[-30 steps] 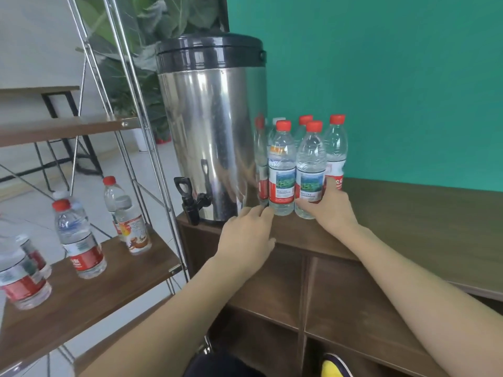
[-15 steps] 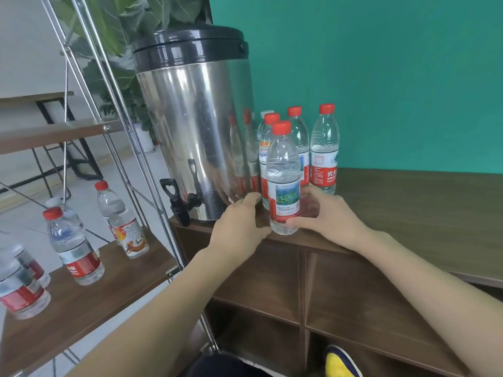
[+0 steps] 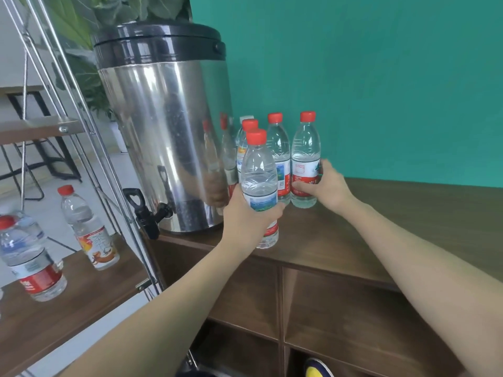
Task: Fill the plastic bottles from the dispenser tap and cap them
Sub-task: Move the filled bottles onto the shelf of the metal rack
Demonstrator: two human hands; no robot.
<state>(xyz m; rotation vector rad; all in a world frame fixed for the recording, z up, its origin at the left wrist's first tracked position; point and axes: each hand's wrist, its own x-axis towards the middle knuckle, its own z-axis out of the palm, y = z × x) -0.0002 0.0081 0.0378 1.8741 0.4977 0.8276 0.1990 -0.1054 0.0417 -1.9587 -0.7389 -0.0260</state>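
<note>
A steel dispenser (image 3: 166, 148) with a black lid stands on the wooden cabinet top (image 3: 381, 221); its black tap (image 3: 144, 210) juts over the cabinet's left edge. Right of it stand several clear bottles with red caps. My left hand (image 3: 245, 216) grips the front bottle (image 3: 258, 175) round its middle, close to the cabinet's front edge. My right hand (image 3: 326, 186) holds the rightmost bottle (image 3: 304, 159) at its red label; that bottle stands upright. Two more capped bottles (image 3: 277, 151) stand behind the front one.
A metal-framed rack (image 3: 81, 137) stands at the left. Its wooden shelf (image 3: 68, 308) carries more red-capped bottles, among them one (image 3: 89, 229) with an orange label and one (image 3: 30, 259) with a red label. The green wall runs behind the cabinet. Open cubbies lie below the top.
The front bottle has passed from my right hand to my left hand. My right hand has moved back and right to the rightmost bottle. The camera has come closer.
</note>
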